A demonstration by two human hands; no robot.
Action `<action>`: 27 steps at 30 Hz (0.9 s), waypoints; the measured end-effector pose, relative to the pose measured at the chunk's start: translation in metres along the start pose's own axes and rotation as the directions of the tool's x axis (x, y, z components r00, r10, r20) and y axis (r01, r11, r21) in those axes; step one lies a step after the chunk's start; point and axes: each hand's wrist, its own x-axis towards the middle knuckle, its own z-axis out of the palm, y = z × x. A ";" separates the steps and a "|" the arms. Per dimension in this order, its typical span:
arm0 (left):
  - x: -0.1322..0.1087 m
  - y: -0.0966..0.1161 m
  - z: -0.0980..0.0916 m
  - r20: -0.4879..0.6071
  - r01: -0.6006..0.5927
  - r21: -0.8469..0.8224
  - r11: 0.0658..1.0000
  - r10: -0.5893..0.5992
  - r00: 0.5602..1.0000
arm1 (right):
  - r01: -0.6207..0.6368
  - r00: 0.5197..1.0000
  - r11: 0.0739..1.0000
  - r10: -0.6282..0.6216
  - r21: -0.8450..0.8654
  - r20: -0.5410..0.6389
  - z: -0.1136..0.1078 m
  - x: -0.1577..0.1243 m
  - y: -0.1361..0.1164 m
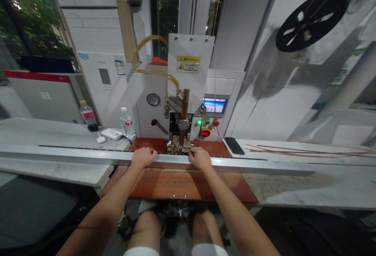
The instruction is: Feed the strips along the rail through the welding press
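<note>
A long thin dark strip (pixel 88 148) runs sideways along the back edge of a silvery metal bar (pixel 229 164). My left hand (pixel 143 157) is closed on the strip, left of a machine's copper-coloured rod (pixel 183 117), its wrist over the bar. To the right of the rod, my right hand (pixel 200 157) pinches the strip close to the metal fixture (pixel 178 144). The rod's lower end reaches down to this fixture, between my hands. My fingertips are small here, and the exact grip is partly hidden.
The white machine (pixel 149 118) carries a gauge, a lit screen (pixel 216 105) and a glowing green button. Two bottles and a white charger (pixel 111 133) stand on the left. A phone (pixel 234 145) and several thin reddish rods (pixel 282 151) lie on the right tabletop.
</note>
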 end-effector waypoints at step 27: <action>-0.005 -0.001 0.005 -0.043 -0.007 0.006 1.000 0.007 0.999 | -0.040 0.995 0.994 0.049 -0.100 0.086 -0.010 -0.004 -0.007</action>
